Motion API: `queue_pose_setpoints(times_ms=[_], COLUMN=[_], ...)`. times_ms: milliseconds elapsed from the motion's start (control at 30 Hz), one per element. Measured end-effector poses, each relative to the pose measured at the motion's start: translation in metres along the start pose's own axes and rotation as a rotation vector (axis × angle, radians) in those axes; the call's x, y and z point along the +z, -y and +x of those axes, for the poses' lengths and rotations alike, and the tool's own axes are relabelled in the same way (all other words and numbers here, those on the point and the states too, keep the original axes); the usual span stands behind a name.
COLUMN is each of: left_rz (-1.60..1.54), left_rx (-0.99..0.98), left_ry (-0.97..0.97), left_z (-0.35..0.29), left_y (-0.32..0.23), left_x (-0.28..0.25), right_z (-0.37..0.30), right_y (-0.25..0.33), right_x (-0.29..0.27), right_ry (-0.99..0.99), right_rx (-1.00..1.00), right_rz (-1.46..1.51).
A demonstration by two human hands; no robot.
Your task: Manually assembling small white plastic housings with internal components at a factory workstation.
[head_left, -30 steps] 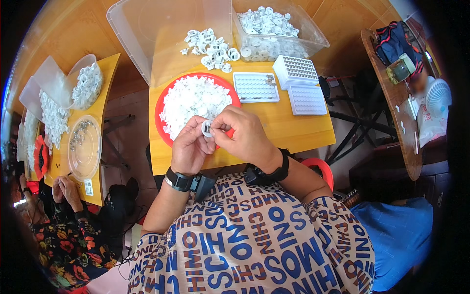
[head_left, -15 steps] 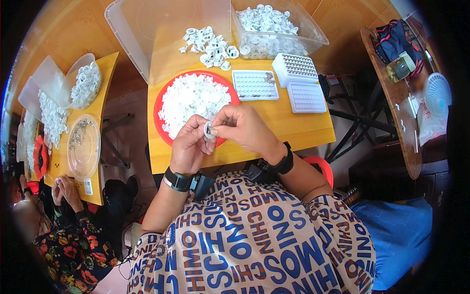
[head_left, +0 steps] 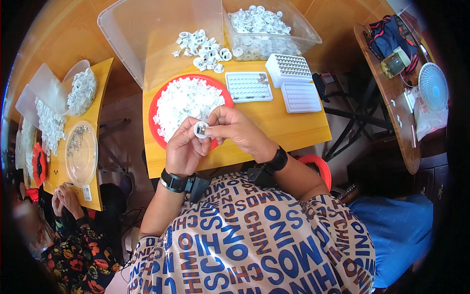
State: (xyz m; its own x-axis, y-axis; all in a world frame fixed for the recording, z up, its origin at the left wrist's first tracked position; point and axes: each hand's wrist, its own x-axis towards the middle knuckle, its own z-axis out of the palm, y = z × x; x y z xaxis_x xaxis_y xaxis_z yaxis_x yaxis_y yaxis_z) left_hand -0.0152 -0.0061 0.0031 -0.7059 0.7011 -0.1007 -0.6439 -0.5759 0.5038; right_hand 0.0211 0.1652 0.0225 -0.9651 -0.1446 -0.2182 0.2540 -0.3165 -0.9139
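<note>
A small round white plastic part point(head_left: 199, 130), with a dark and metallic middle, is pinched between the thumb and fingers of my left hand point(head_left: 181, 152). From the other side my right hand point(head_left: 241, 133) meets it, thumb and fingertips closed at its right edge. Whether a separate small piece sits under the right fingertips is hidden. Both hands are over the near edge of a red round tray point(head_left: 153, 132) heaped with white plastic pieces point(head_left: 188, 100). Just right of the tray lies a white slotted tray point(head_left: 248, 88) with a few small metal pieces at its far right corner.
Behind are loose white parts point(head_left: 208, 54) and a clear bin point(head_left: 306, 43) of more parts. Stacked white trays point(head_left: 289, 69) and a single tray point(head_left: 301, 97) lie right. At the left table point(head_left: 93, 147) a co-worker's hands point(head_left: 67, 200) rest near a clear lid point(head_left: 81, 169).
The round part has turned from edge-on to show its face and dark middle. Both hands have shifted slightly left, and the whole view has shifted a little too.
</note>
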Motion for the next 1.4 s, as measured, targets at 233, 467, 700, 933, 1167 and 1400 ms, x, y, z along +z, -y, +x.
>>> queue_pose_setpoints(times_ms=[233, 467, 700, 933, 1167, 1400], left_rz=[-0.037, 0.142, 0.16, 0.14, 0.135, 0.225], left_rx=[-0.014, 0.019, 0.002, -0.024, -0.027, -0.055], left_ry=[0.038, -0.086, -0.113, -0.161, -0.16, -0.153], left_z=[0.001, -0.001, -0.003, -0.003, -0.003, -0.005], left_y=[0.001, -0.001, 0.0, 0.001, 0.0, -0.001], left_x=[-0.008, -0.002, -0.003, -0.001, 0.001, -0.001], right_z=[-0.004, -0.008, -0.01, -0.014, -0.014, -0.014], right_y=[0.0, -0.002, 0.003, 0.007, 0.005, 0.001], right_x=[0.0, 0.012, 0.02, 0.026, 0.027, 0.023], right_ry=[-0.022, -0.213, -0.233, -0.307, -0.34, -0.303], right_rx=[-0.128, -0.525, -0.569, -0.762, -0.834, -0.783], right_rz=[-0.124, -0.692, -0.83, -1.132, -1.264, -1.135])
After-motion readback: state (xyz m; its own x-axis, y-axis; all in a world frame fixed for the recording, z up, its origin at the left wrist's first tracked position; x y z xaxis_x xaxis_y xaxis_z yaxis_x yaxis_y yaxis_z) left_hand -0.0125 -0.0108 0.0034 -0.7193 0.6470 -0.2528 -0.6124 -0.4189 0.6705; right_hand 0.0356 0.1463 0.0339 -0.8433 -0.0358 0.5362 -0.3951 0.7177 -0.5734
